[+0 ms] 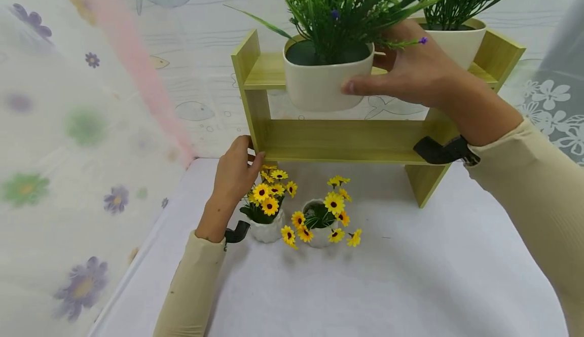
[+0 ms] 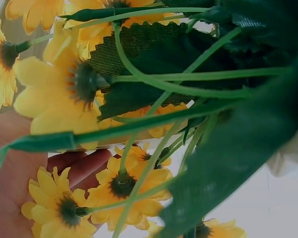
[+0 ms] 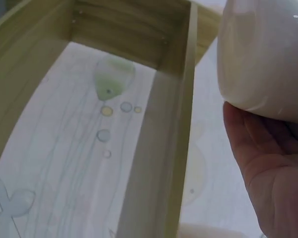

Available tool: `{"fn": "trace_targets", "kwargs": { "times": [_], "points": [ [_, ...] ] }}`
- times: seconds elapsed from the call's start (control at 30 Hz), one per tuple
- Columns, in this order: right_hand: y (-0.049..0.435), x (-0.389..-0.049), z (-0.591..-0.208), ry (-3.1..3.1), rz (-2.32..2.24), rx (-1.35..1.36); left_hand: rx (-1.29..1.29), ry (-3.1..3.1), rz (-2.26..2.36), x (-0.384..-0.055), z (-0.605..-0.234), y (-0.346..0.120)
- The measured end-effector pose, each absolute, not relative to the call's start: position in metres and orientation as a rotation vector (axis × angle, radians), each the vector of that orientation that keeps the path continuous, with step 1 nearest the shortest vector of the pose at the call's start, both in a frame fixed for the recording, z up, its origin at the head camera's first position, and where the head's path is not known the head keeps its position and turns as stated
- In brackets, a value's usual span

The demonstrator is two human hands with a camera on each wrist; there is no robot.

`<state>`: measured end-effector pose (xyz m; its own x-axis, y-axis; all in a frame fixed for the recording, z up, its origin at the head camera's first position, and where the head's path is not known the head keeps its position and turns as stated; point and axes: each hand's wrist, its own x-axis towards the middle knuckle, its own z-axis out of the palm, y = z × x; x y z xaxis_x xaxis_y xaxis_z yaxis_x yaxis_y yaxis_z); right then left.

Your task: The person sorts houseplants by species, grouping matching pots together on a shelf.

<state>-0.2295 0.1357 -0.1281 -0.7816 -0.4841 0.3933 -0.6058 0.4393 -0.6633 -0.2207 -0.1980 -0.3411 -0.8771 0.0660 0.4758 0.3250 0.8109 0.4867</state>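
My right hand [image 1: 410, 73] grips a white flowerpot [image 1: 326, 83] of green plants with purple flowers, thumb across its front. The pot is in the air before the upper board of a wooden shelf [image 1: 337, 139]. In the right wrist view, the fingers [image 3: 258, 134] curl around the glossy pot [image 3: 268, 64]. My left hand [image 1: 234, 170] holds the shelf's lower left side, thumb in front and fingertips partly hidden behind the panel. Yellow artificial flowers [image 2: 54, 94] stand close to that hand and cover much of it in the left wrist view.
A second white pot [image 1: 456, 40] with purple flowers stands at the upper board's right end. Beneath the shelf, two small white pots, the left one [image 1: 266, 228] and the right one [image 1: 319, 235], hold yellow flowers on the white tabletop [image 1: 365, 286]. A patterned curtain [image 1: 68, 175] hangs at left.
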Motion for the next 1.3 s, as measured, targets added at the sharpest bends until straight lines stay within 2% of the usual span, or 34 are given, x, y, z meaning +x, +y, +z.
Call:
{"fn": "trace_targets", "kwargs": {
  "times": [0.4,0.7,1.0,1.3],
  "points": [
    [0.095,-0.277,-0.132,-2.564,1.449,0.951,-0.285,-2.549,-0.8,-0.22,-0.343,-0.2],
    [0.081,-0.295,-0.135,-2.56,1.414,0.997,-0.301,-2.543,-0.789,-0.221,-0.342,-0.199],
    [0.087,-0.292,-0.139,-2.6,1.341,0.901,-0.309,-2.548,-0.792,-0.22,-0.34,-0.198],
    [0.101,-0.264,-0.155,-2.526,1.189,0.921,-0.308,-2.555,-0.788,-0.22,-0.34,-0.199]
  ]
}}
